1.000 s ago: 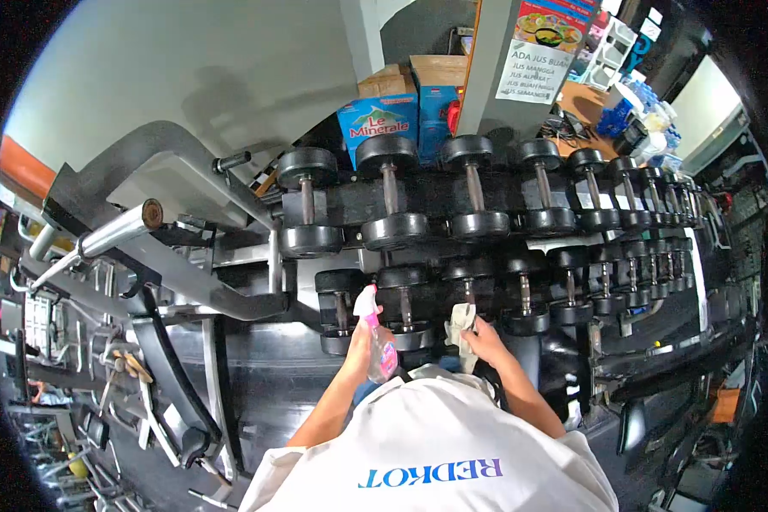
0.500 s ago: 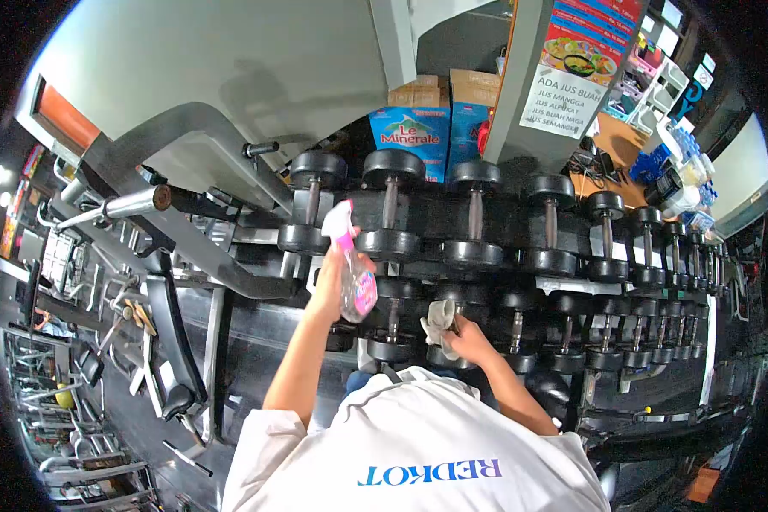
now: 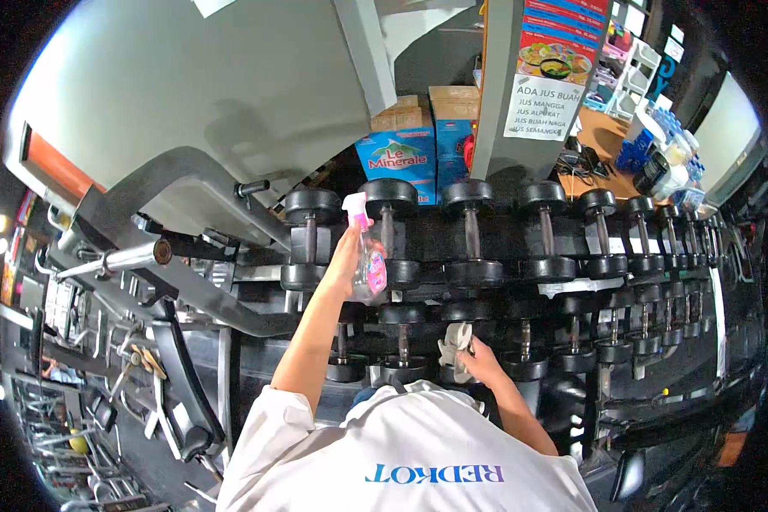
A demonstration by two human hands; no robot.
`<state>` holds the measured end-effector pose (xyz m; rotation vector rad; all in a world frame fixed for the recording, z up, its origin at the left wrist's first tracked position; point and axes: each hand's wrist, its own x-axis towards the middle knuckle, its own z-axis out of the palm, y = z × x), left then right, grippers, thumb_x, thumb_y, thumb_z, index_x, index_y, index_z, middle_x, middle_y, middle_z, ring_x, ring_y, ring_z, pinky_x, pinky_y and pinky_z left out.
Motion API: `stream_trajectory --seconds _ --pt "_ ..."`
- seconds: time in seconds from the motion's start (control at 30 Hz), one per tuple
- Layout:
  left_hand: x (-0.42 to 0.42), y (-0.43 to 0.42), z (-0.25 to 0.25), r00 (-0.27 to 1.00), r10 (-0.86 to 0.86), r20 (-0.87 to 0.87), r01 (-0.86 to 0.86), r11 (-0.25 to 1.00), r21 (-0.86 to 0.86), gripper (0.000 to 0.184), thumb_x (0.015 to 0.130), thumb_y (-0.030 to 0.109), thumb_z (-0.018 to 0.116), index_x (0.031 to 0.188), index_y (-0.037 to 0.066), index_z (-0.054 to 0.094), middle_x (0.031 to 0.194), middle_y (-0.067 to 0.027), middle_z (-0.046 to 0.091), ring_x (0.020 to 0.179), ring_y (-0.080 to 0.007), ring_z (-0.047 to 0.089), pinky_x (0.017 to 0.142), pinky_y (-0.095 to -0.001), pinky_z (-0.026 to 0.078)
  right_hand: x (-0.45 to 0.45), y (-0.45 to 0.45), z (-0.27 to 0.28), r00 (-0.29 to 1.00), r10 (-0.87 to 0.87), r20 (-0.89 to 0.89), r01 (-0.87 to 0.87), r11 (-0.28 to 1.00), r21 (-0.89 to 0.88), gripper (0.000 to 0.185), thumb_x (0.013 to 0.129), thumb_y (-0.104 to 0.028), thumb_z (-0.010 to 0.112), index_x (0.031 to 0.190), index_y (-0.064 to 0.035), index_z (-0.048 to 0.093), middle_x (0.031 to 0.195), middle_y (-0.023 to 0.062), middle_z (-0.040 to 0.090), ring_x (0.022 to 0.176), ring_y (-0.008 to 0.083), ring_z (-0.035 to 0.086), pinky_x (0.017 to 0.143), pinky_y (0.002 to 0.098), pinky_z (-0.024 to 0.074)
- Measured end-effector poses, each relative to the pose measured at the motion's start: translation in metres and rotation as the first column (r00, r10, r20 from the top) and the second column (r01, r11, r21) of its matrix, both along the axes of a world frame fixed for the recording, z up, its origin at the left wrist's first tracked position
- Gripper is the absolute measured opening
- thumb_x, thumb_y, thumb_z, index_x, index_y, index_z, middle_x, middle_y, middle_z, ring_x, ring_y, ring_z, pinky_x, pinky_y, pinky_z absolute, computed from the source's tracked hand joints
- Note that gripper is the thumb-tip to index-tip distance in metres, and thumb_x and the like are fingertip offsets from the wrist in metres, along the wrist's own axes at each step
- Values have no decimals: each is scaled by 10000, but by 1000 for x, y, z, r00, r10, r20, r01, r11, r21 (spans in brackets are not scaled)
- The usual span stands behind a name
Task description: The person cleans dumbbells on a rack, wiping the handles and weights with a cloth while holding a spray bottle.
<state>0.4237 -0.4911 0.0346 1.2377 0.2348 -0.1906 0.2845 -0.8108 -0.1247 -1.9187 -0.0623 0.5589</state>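
Note:
My left hand is wrapped round a clear spray bottle with a pink and white spray head. The bottle is upright in front of the second dumbbell from the left on the upper rack row. Lower and to the right, my right hand is closed on a crumpled light grey cloth, which covers part of a dumbbell on the lower row. Black round-headed dumbbells with metal handles, such as this one, stand in two rows.
A grey metal frame with a bar and a black padded bench stand at the left. Blue Le Minerale boxes are behind the rack, beside a pillar with a paper sign. A wooden table holds cables and bottles.
Since one second ago, my left hand has raised the bottle from the lower row to the upper row. The cloth remains in my right hand near the lower row. The camera view has shifted.

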Motion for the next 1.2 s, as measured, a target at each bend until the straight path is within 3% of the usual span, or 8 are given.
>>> stream_trajectory --seconds 0.07,0.4,0.8,0.9,1.03,1.1,1.13,1.2 --pt "5 4 7 1000 13 -21 -14 999 -34 646 926 607 491 1295 78 460 792 -69 635 726 -179 642 644 -330 514 -3 9 3 994 -77 77 77 997 14 420 861 -225 630 1220 -23 550 1070 182 674 997 304 656 864 390 493" --pt "-34 38 -28 986 -162 33 162 987 -5 528 979 545 437 1267 106 489 842 -57 628 761 -137 611 676 -298 491 -5 69 33 991 -97 88 105 990 -89 457 874 -205 626 1283 -32 520 1129 166 662 1046 286 639 920 380 467" --pt "-132 52 -87 952 -282 -122 281 959 -30 600 962 548 476 1310 60 439 888 -31 598 839 -127 581 732 -292 465 5 71 28 955 -278 104 272 960 74 365 887 -105 594 1236 -11 543 1095 112 666 986 170 612 899 318 462" --pt "-113 47 -89 990 -139 37 136 988 78 540 959 491 533 1280 65 451 902 -30 599 848 -122 577 759 -315 469 39 75 62 923 -386 1 369 884 286 402 901 -81 567 1293 -17 512 1193 61 608 1088 161 555 974 302 410" --pt "-85 44 -86 984 -18 175 -27 968 250 504 921 384 623 1276 56 481 969 -68 638 912 -179 616 817 -348 477 105 87 110 850 -515 114 417 788 453 420 960 -142 534 1354 -21 452 1289 75 552 1157 161 517 1007 314 385" --pt "-76 44 -77 992 -55 110 -24 790 613 521 861 331 680 1247 37 492 1062 -129 656 1008 -277 632 860 -367 474 143 95 130 803 -552 225 391 772 501 405 990 -174 505 1363 -26 447 1306 83 542 1184 171 506 1023 322 372" --pt "-73 42 -82 976 -55 210 -92 772 629 553 804 288 709 1239 30 485 1090 -189 652 1050 -377 616 877 -405 473 158 104 147 767 -578 280 405 774 487 397 1002 -187 490 1364 -27 448 1309 86 542 1194 177 501 1030 325 364" --pt "-73 47 -82 981 -82 175 -55 752 657 538 795 247 693 1249 49 484 1052 -212 659 1021 -403 621 851 -440 482 199 115 148 727 -545 417 354 818 453 368 1012 -215 474 1321 -15 491 1267 99 572 1177 189 520 1012 331 378"
